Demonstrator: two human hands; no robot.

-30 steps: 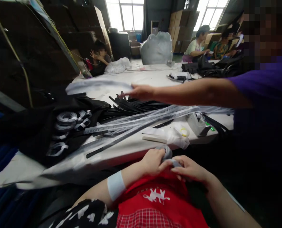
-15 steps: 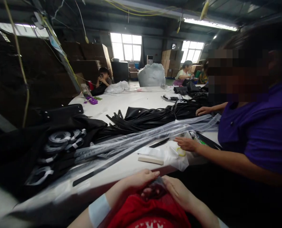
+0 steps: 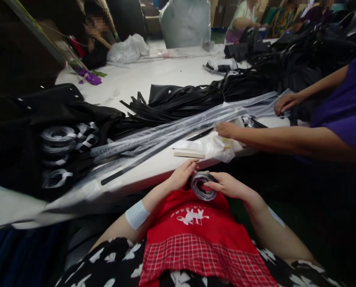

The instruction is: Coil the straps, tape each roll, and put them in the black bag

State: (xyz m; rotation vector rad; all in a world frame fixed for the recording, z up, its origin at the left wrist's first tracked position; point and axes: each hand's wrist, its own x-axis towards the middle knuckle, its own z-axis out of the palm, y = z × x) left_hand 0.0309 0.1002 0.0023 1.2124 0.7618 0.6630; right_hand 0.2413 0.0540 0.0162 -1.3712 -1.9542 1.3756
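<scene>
A coiled strap in clear plastic point(image 3: 198, 193) is held upright in front of the red apron. My right hand point(image 3: 230, 185) grips its right side, with the thumb across the coil's opening. My left hand point(image 3: 182, 175) is at the coil's upper left, its fingers bent together; whether they hold part of it is hidden. Just beyond my hands, a flat beige strip point(image 3: 189, 155) lies near the table edge beside white plastic wrap point(image 3: 222, 148). Several wrapped coils point(image 3: 58, 135) sit on black material at the left.
The white table point(image 3: 166, 75) carries long clear plastic sleeves point(image 3: 178, 129) and a pile of black straps point(image 3: 190, 101). At the right, a co-worker's hands point(image 3: 227, 130) rest on the plastic. Other people sit at the far side.
The view has tilted downward, showing more of the apron. The coil now shows between my hands. The co-worker's nearer hand has closed its fingers on the plastic.
</scene>
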